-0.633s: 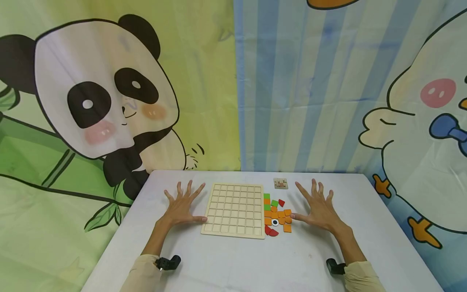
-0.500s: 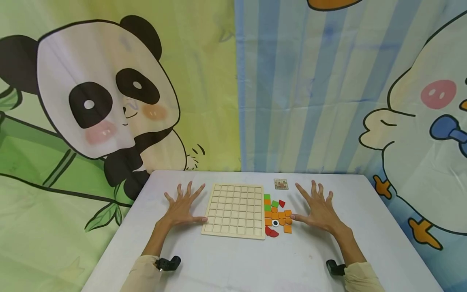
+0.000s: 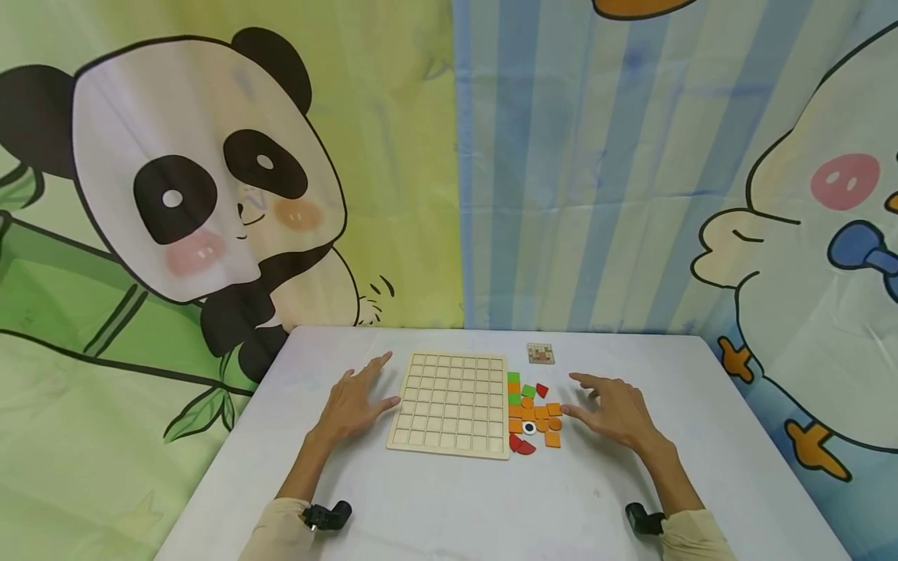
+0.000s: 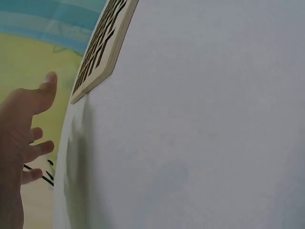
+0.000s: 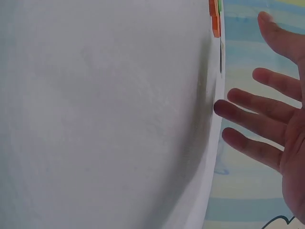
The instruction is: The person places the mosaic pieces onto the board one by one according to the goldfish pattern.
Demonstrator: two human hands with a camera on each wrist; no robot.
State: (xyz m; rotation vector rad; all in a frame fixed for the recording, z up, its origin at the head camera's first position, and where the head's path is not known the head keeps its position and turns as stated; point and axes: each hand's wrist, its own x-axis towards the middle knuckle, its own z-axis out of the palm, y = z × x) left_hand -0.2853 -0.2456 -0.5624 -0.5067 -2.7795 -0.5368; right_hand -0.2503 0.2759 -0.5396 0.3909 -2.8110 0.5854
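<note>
While L grip [image 3: 351, 407] hovers nr brd [image 3: 452, 405] | R grip [image 3: 616, 408] nr tiles [image 3: 540, 412] (mostly orange)

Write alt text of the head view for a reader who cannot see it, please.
A person's left hand and right hand, holding nothing, hover over a white table, with a gridded board and loose, mostly orange pieces between them. Beyond are a small card and a cartoon-printed backdrop.

White table [image 3: 435, 506] with gridded board [image 3: 450, 403], coloured tiles [image 3: 540, 412], small card [image 3: 540, 354].
</note>
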